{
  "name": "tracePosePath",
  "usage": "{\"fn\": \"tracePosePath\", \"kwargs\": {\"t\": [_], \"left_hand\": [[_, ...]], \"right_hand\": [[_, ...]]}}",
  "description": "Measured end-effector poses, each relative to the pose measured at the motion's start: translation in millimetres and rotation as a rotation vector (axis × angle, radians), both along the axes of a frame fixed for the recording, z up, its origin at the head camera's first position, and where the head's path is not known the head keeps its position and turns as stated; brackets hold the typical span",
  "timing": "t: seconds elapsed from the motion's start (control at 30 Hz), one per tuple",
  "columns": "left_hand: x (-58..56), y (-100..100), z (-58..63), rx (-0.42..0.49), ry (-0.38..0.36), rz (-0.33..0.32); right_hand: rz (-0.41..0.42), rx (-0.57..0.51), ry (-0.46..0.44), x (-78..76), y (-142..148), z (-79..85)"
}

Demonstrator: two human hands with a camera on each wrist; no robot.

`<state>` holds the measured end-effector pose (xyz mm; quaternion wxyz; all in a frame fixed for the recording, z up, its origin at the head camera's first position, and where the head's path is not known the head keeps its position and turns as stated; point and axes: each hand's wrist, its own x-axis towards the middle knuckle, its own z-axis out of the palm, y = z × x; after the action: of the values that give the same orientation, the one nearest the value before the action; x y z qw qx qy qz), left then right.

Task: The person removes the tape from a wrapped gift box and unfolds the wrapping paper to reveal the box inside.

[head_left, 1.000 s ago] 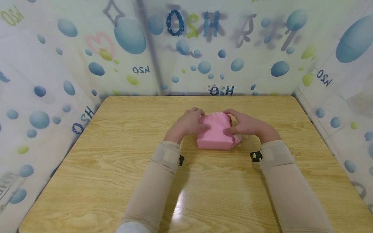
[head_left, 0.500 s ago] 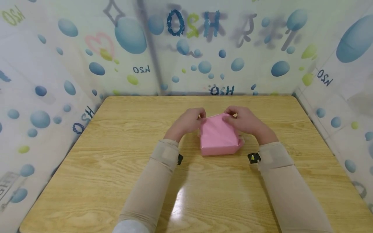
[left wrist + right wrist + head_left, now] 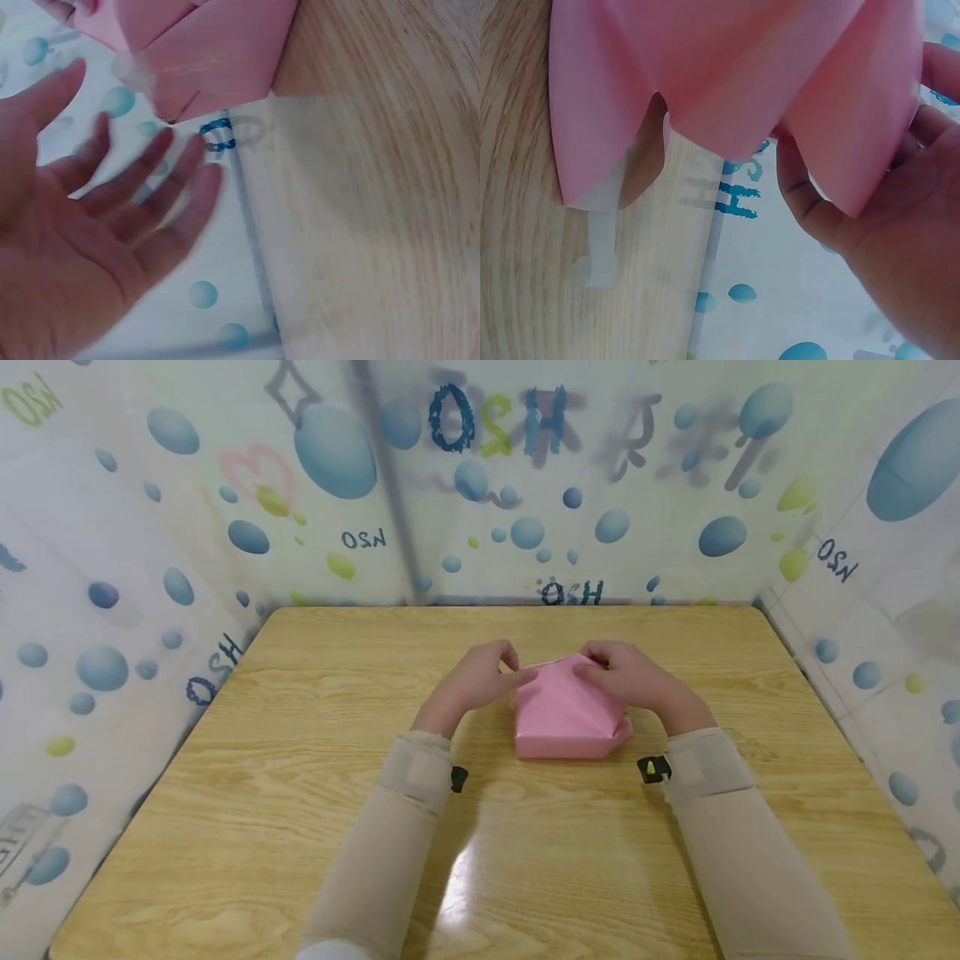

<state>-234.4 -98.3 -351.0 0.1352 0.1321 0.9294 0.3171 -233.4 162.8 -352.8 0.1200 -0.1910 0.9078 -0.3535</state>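
Observation:
A pink paper-wrapped package [image 3: 562, 718] sits near the middle of the table. Its left end is folded, with clear tape [image 3: 139, 73] across the folds. At the other end the pink paper [image 3: 840, 142] flares in loose flaps, and a translucent strip of tape [image 3: 601, 247] hangs from one. My left hand [image 3: 97, 217] is beside the taped end, its fingers spread and slightly bent, apart from the package in the left wrist view. My right hand [image 3: 900, 202] grips the loose paper at the far right corner, fingers behind and thumb in front.
The wood-grain table [image 3: 262, 777] spreads out around the package. Behind it and at both sides hang white sheets [image 3: 465, 552] printed with blue and green drops. Small black wrist cameras [image 3: 654, 768] sit on the inner side of both cuffs.
Both hands have shifted from the package's sides to its far corners, and the package has come slightly nearer. In the last half second my left hand has loosened from the far left corner.

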Motion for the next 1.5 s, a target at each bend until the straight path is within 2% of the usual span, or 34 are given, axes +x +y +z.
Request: {"fn": "tracePosePath", "kwargs": {"t": [0.1,0.17,0.23,0.43,0.6,0.83,0.93,1.03,1.17,1.3,1.4,1.5], "left_hand": [[6.8,-2,3.0,-0.050,-0.105,0.024],[10.4,-3,4.0,-0.037,-0.183,0.026],[12.0,-4,2.0,0.027,-0.253,0.030],[15.2,-8,-9.4,0.312,-0.409,0.079],[15.9,-22,-20.8,0.473,-0.466,0.118],[14.6,-37,-27.8,0.543,-0.497,0.129],[13.2,-36,-27.3,0.489,-0.434,0.134],[12.1,-29,-24.8,0.366,-0.274,0.106],[8.4,-13,-21.3,0.207,-0.003,0.007],[6.9,-1,-11.8,0.087,0.170,-0.096],[9.5,4,-0.6,0.033,0.190,-0.126],[13.5,6,11.1,0.021,0.181,-0.151]], "right_hand": [[-0.006,0.002,-0.002,0.2,0,-0.6],[-0.013,0.003,-0.004,0.6,0,-1.1],[-0.020,0.008,-0.004,1.0,0,-1.7],[-0.030,0.023,-0.008,2.5,-1,-1.7],[-0.037,0.035,-0.013,3.1,-1,-0.6],[-0.032,0.052,-0.012,3.1,0,-0.6],[-0.025,0.056,-0.011,3.0,-1,-0.2],[-0.020,0.062,-0.008,3.2,-1,1.1],[-0.004,0.066,0.006,5.7,-1,5.5],[0.033,0.054,0.032,11.3,-1,13.9],[0.057,0.054,0.050,16.7,-1,22.6],[0.079,0.062,0.056,22.9,-2,32.4]]}}
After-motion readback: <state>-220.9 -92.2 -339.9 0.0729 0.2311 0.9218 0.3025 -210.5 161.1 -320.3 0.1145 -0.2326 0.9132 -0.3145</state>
